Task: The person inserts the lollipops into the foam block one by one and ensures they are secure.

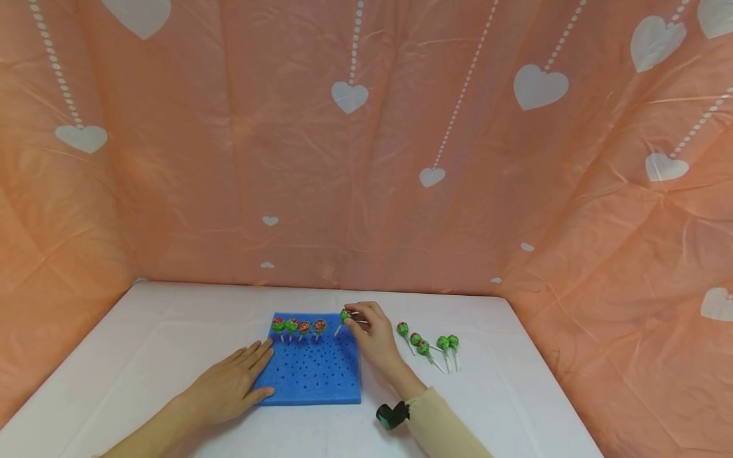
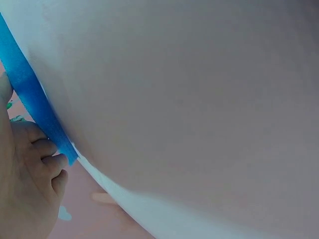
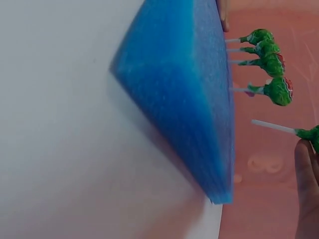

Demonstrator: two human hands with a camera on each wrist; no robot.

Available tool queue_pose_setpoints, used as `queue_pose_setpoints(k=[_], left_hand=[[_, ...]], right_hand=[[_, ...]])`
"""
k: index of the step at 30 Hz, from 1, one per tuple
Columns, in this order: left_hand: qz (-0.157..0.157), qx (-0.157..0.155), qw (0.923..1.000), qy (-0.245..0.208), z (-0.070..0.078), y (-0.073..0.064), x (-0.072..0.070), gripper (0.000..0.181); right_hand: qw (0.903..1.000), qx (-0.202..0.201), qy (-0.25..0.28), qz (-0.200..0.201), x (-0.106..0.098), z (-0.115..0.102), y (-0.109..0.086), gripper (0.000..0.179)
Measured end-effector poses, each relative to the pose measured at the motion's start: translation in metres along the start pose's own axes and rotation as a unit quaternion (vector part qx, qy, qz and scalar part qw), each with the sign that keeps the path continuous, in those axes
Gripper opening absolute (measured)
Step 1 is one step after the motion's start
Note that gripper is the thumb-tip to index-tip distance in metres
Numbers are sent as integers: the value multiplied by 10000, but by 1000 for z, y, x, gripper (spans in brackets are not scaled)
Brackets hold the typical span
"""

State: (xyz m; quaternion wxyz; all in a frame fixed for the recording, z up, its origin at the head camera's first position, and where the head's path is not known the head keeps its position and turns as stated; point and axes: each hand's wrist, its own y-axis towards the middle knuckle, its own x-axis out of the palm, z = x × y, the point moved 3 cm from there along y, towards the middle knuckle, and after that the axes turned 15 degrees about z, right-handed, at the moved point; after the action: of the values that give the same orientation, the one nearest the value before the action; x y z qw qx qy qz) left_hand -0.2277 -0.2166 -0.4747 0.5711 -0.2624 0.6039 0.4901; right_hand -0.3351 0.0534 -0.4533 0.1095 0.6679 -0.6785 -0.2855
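A blue foam block (image 1: 312,393) dotted with small holes lies on the table. Several lollipops (image 1: 291,326) in green and red wrappers stand upright in a row along its far side, sticks down in the foam. My right hand (image 1: 379,343) pinches another lollipop (image 1: 345,315) between thumb and fingers above the far right corner. Its white stick points down and left, and in the right wrist view the tip of that stick (image 3: 271,126) is apart from the foam. My left hand (image 1: 231,387) rests on the left edge of the block with straight fingers.
Several loose lollipops (image 1: 424,348) lie on the white table (image 1: 487,407) to the right of the block. A dark strap piece (image 1: 392,416) sits at the right wrist. An orange curtain (image 1: 309,159) with white hearts encloses the table at the back and sides.
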Motion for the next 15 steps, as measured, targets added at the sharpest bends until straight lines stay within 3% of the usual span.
queue_pose_setpoints(k=[10, 15], left_hand=[[-39, -58, 10000, 7, 0, 0, 0, 80], [56, 22, 10000, 41, -1, 0, 0, 78]], right_hand=[[10000, -32, 12, 75, 13, -7, 0, 27], [9999, 12, -118, 23, 15, -24, -1, 27]])
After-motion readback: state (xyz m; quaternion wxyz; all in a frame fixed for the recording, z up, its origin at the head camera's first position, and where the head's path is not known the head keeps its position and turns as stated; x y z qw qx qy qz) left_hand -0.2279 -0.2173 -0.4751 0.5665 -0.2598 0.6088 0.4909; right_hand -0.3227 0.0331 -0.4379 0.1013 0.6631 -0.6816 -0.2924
